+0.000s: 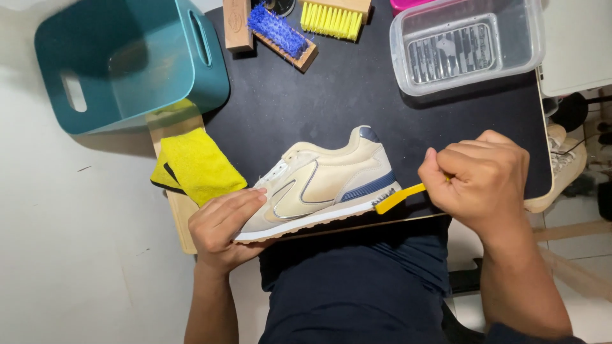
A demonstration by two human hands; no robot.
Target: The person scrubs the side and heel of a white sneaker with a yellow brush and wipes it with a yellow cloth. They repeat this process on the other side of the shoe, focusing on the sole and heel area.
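While my left hand point(220, 223) is gripping the toe of the cream sneaker point(319, 185) at the table's near edge, my right hand point(481, 178) is closing round a yellow brush point(396, 198); its bristles are touching the heel sole

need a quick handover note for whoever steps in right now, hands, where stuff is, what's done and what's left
Left hand grips the toe of the beige sneaker, holding it on its side on the black mat.
Right hand holds a yellow toothbrush, bristles against the heel end of the sole.
Yellow cloth lies left of the shoe; blue brush, yellow brush, clear tub and teal basket sit beyond.
Done: cannot tell how much sole is scrubbed.
Left: probably the rest of the sole edge, then a wipe.
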